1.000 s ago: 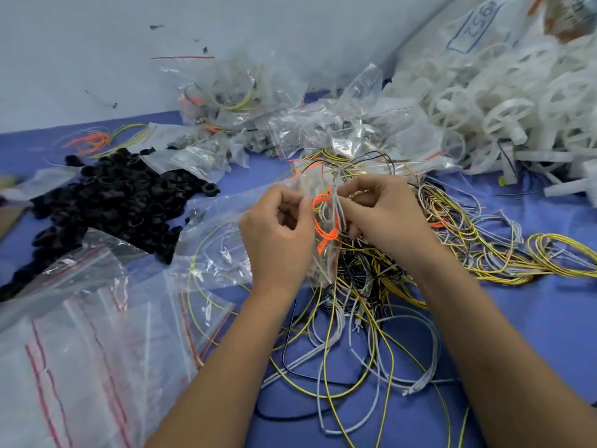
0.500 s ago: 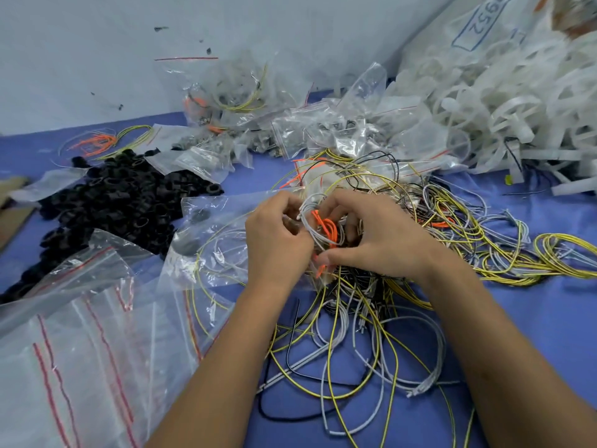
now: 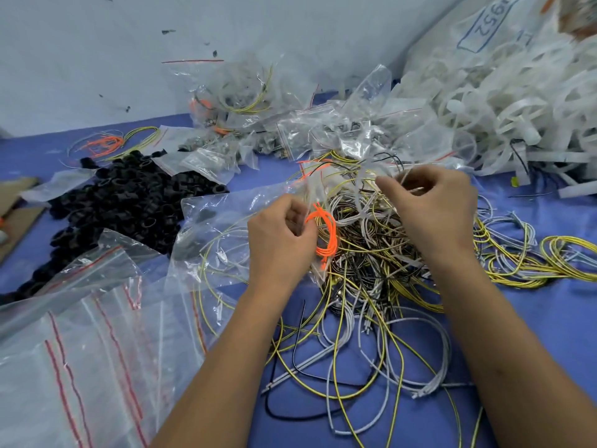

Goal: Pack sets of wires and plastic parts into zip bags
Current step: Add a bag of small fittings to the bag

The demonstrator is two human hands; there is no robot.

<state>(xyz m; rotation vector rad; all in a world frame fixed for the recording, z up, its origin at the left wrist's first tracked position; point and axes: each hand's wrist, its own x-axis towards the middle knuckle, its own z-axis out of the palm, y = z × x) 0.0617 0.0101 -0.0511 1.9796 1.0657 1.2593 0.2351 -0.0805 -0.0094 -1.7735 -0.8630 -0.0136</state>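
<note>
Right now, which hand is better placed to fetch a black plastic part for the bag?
Probably the left hand: the black parts pile lies on its side. It grips the zip bag, though; the right hand pinches white wires.

Right hand (image 3: 433, 205) blurred, what its curled fingers pinch unclear. Left hand (image 3: 281, 240) fingertips hidden behind bag (image 3: 226, 227) film. Sack (image 3: 491, 27) label cut at top edge. Cardboard (image 3: 16, 205) cut at left edge. Bag stack (image 3: 80, 367) runs off lower left.
</note>
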